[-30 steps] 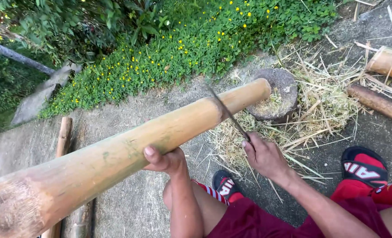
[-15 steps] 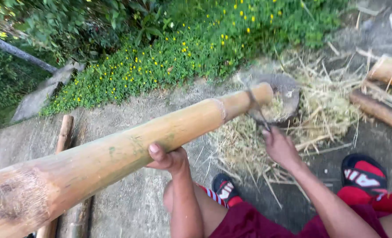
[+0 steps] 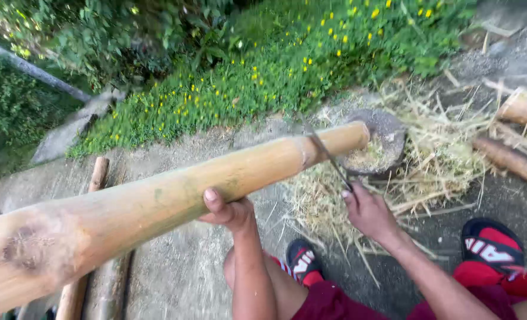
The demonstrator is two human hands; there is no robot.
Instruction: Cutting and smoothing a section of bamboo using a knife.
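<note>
A long thick bamboo pole (image 3: 174, 195) slants from the lower left up to a round stump (image 3: 388, 133) on the right. My left hand (image 3: 228, 210) grips the pole's near side about midway. A thin dark blade (image 3: 328, 157) is gripped by its handle in my right hand (image 3: 367, 213). The blade rests across the pole near a node, close to the far end. Below are my knees in dark red shorts and black and red sandals (image 3: 492, 243).
Dry bamboo shavings (image 3: 435, 166) lie heaped around the stump. More bamboo pieces (image 3: 512, 160) lie at the right, and thin poles (image 3: 91, 237) lie under the big one at the left. Green plants with yellow flowers (image 3: 263, 77) border the concrete ground.
My right hand swung the blade toward the pole's far end and back; it now sits at the node. The camera moved closer and tilted; my left hand kept its grip.
</note>
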